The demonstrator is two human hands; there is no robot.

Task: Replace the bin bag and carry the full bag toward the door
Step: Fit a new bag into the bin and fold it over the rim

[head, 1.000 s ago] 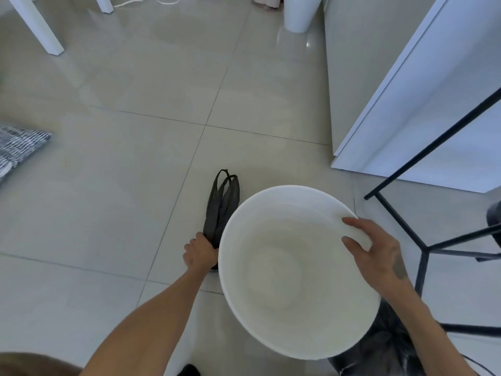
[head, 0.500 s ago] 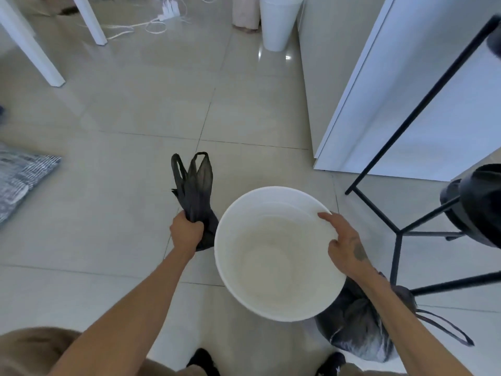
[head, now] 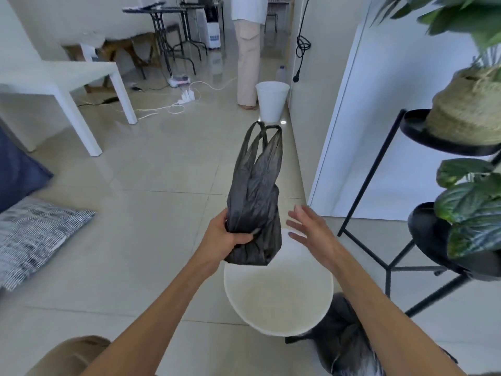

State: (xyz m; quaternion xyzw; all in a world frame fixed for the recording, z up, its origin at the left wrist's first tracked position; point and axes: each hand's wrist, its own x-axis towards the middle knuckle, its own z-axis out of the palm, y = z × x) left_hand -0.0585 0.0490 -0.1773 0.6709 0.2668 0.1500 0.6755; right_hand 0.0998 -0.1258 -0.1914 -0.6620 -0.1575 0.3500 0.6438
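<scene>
My left hand (head: pixel 227 234) is shut on a fresh black bin bag (head: pixel 256 196), held upright above the floor with its handles pointing up. Below it stands the white bin (head: pixel 279 297), unlined and bare inside. My right hand (head: pixel 311 232) hovers open just right of the bag, above the bin's far rim, fingers spread and touching nothing. The full black bag (head: pixel 344 346) lies on the floor at the bin's near right side, partly hidden by my right forearm.
A black metal plant stand (head: pixel 390 240) with potted plants rises on the right beside a white cabinet (head: pixel 379 118). A second white bin (head: pixel 272 100) and a standing person's legs (head: pixel 247 55) are ahead. A white table (head: pixel 67 77), floor cables and cushions (head: pixel 35 232) lie to the left.
My left hand has lifted the fresh bag from the floor up over the bin. My right hand has let go of the bin's rim and opened. The view has tilted up.
</scene>
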